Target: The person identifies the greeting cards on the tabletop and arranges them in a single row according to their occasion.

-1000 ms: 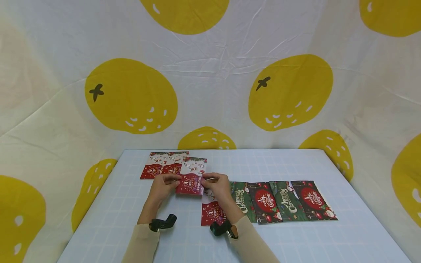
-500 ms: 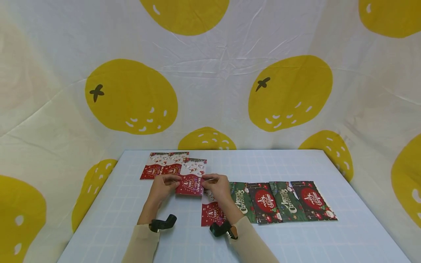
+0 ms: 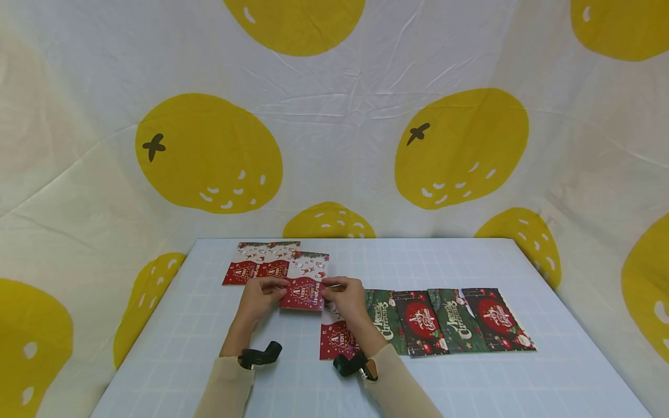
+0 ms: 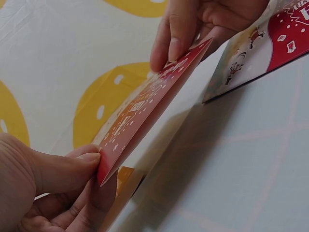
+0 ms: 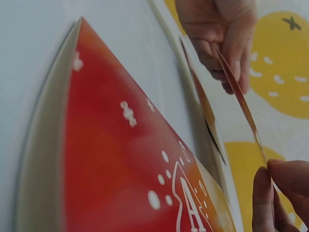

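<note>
A red-and-white Christmas card is held up off the table between both hands. My left hand pinches its left edge between thumb and fingers, and my right hand pinches the right edge. In the left wrist view the card is seen nearly edge-on, folded, above the table. Two matching cards lie behind and to the left, the nearer one partly covered by the held card. Under my right wrist lies another red-and-white card, partly hidden by the arm.
To the right, a row of green and dark cards runs across the table: a green card, a dark card, another green card and another dark card. The pale checked tabletop ends at a fruit-print curtain.
Almost nothing differs. Both hands keep their pinch on the card, which has shifted only very slightly.
</note>
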Demonstrator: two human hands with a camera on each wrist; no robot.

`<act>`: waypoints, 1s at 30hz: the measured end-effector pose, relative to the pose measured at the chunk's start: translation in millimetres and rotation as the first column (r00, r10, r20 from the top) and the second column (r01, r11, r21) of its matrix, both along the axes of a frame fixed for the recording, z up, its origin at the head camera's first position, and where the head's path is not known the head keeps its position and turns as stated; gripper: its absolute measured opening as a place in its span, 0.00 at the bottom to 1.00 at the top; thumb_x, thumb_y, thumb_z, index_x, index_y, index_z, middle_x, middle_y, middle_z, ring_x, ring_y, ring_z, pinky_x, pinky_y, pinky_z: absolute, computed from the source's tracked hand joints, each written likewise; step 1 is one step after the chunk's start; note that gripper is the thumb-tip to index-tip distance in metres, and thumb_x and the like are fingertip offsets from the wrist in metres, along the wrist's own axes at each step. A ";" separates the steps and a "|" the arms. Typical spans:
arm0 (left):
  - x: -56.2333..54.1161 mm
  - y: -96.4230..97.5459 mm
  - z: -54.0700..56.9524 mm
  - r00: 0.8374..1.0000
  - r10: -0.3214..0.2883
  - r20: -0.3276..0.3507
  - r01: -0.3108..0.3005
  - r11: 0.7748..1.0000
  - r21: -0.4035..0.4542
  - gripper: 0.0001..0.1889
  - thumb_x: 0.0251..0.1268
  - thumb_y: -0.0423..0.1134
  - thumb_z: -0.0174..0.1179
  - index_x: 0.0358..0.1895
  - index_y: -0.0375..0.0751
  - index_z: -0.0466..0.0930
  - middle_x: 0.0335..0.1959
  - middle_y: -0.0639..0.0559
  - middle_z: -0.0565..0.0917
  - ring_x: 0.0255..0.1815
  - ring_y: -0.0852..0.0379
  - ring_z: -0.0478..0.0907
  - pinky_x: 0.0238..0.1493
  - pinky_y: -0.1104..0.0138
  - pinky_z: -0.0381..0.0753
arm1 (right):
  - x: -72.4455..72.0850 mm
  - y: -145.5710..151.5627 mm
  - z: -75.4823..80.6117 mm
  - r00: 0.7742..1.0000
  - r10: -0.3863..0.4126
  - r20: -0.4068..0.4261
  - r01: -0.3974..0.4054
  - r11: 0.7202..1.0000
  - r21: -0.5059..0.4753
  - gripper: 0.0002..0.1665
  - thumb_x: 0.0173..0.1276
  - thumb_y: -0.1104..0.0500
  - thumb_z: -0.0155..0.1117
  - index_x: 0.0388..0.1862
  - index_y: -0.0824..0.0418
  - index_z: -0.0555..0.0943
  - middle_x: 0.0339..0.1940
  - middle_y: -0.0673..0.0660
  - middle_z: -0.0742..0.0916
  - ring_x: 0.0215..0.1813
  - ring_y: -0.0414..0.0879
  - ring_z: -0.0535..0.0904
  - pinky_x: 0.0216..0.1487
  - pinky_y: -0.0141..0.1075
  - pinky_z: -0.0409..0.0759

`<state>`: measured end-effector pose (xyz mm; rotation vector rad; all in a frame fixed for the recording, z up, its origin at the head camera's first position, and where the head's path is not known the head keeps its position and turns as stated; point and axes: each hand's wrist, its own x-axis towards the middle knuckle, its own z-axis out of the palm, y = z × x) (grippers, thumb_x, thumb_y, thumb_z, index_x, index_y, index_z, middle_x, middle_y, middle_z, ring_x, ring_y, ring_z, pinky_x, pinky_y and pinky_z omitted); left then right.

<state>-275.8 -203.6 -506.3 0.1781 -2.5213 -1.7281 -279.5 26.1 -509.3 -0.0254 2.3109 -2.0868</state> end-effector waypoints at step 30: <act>-3.0 10.9 2.0 0.997 0.037 -0.061 -0.039 0.999 -0.037 0.09 0.66 0.25 0.69 0.46 0.38 0.92 0.47 0.44 0.90 0.48 0.48 0.84 0.50 0.59 0.84 | -4.1 1.4 2.9 0.998 -0.061 0.009 0.060 0.993 0.100 0.13 0.68 0.69 0.73 0.50 0.61 0.91 0.47 0.57 0.89 0.46 0.47 0.87 0.46 0.39 0.86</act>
